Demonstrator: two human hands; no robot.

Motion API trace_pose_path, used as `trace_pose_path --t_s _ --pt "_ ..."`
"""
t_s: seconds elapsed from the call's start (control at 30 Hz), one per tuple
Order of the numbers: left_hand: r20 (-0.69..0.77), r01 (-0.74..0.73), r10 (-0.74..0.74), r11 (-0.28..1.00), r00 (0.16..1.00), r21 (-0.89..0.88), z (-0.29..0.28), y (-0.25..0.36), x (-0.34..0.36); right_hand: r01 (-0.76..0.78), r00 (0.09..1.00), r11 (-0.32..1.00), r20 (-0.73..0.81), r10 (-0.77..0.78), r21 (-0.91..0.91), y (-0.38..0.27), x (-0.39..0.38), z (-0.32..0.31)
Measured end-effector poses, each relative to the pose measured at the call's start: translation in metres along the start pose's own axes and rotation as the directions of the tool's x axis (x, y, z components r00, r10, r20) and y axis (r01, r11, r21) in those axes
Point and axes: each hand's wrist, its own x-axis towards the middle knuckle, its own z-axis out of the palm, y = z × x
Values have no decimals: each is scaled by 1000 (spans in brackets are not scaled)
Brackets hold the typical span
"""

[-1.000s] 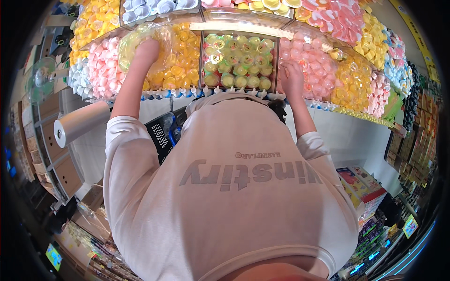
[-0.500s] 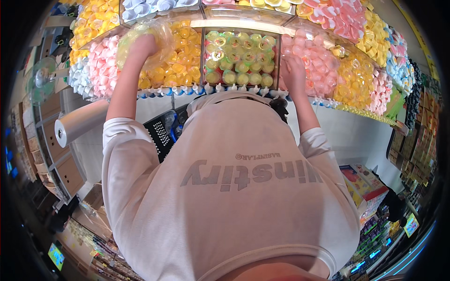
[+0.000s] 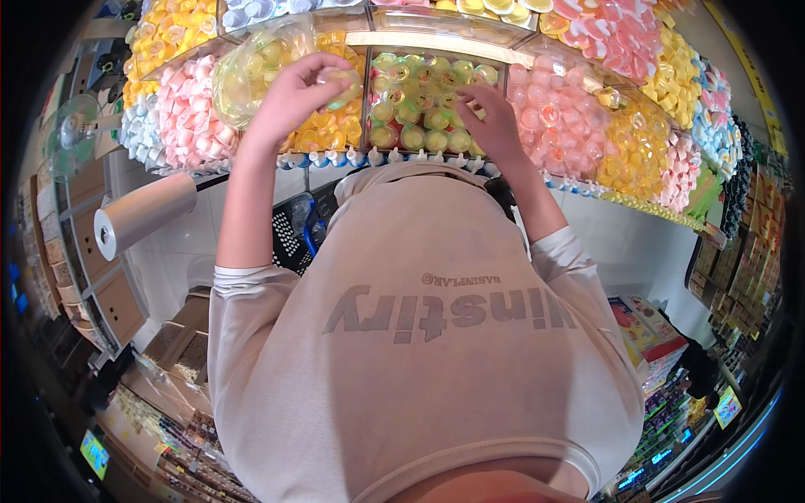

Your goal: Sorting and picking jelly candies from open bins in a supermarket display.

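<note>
My left hand (image 3: 298, 96) grips a clear, greenish jelly cup (image 3: 341, 87) between thumb and fingers, just right of a filled translucent plastic bag (image 3: 251, 80) that rests over the yellow jelly cups (image 3: 323, 130). Over the right part of the bin of green jelly cups (image 3: 415, 109) is my right hand (image 3: 490, 117), its fingers bent and apart, with nothing visible between them; whether the fingertips touch a cup is unclear. Pink jelly cups (image 3: 549, 117) lie beside it.
More bins of pink (image 3: 197, 113), blue (image 3: 142, 121) and yellow (image 3: 172, 29) pieces surround these. A white plastic roll (image 3: 147, 214) on a holder and a fan (image 3: 74, 134) stand at left. Below the bins is a black perforated crate (image 3: 293, 239); boxes (image 3: 650, 335) sit at right.
My left hand has come down and right out of the bag and now holds a jelly cup. My right hand has moved up and left over the green bin.
</note>
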Motion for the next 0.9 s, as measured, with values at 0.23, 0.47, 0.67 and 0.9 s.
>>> trace_pose_path --t_s 0.23,0.47,0.67,0.9 --pt "98 251 -264 640 959 -726 115 -53 -7 152 933 988 326 -154 33 -32 0 57" --pt "92 281 -283 959 955 37 78 -57 -23 -404 723 894 667 183 193 -12 -4 75" --pt "-506 174 236 752 830 636 -10 -66 24 -589 531 808 745 404 -18 72 17 114" --pt "-398 342 87 367 913 865 -69 -110 55 -585 453 784 719 527 -207 101 27 154"
